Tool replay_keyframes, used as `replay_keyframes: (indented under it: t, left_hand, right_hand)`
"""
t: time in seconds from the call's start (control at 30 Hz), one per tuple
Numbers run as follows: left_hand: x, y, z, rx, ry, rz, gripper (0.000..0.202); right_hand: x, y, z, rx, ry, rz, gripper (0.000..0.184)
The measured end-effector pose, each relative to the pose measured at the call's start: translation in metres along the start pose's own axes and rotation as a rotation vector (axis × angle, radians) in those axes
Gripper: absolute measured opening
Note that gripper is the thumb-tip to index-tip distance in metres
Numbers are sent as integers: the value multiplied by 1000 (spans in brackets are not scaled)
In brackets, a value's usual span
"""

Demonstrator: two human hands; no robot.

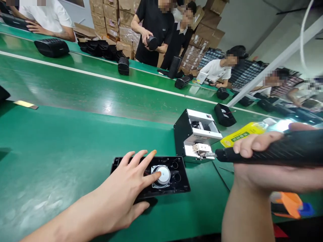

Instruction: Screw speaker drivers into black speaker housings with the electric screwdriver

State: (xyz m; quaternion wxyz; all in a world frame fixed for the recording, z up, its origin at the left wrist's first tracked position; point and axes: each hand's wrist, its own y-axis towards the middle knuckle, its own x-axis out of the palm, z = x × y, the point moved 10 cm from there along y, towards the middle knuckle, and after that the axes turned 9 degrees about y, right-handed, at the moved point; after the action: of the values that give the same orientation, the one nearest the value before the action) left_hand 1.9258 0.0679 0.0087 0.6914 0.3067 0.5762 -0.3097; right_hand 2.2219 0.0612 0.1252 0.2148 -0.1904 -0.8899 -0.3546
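A black speaker panel (pixel 180 188) lies on the green bench with a round silver-backed speaker driver (pixel 163 175) in its middle. My left hand (pixel 133 178) rests over the panel's left part, fingers spread, one fingertip on the driver; it hides what is under it. In my right hand (pixel 254 151) is a black electric screwdriver (pixel 272 148), held level, with its tip pointing left. That tip is at the front of a black-and-white screw feeder (pixel 199 134), by its metal outlet block (pixel 202 148). Whether a screw sits on the bit I cannot tell.
Behind the screwdriver lies a yellow-labelled bottle (pixel 239 134). A black speaker housing (pixel 225 115) is beyond the feeder. Orange-handled tools (pixel 290 203) lie at right, partly hidden. Across the green conveyor (pixel 106 90), several people work among black speakers (pixel 51 47); cardboard boxes (pixel 126 23) are stacked behind.
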Motion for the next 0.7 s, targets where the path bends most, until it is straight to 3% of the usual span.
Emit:
replay_keyframes:
  t: [0.07, 0.1, 0.23, 0.4, 0.63, 0.7]
  left_hand:
    - [0, -3, -6, 2, 7, 6, 62]
    - [-1, -4, -7, 8, 8, 11, 61]
    - [-5, -4, -11, 10, 7, 26, 56]
    - [-8, -2, -10, 24, 11, 68, 50]
    - [0, -3, -10, -2, -11, 3, 52]
    - [1, -3, -9, -2, -9, -4, 53]
  right_hand:
    - [15, 9, -9, -227, -127, -22, 65]
    - [19, 11, -7, -267, -170, -16, 67]
    - [18, 14, 12, -200, -207, 4, 73]
    - [9, 11, 14, -174, -183, 30, 76]
    - [16, -9, 10, -126, -184, -145, 68]
    - [15, -11, 0, -176, -185, -142, 65]
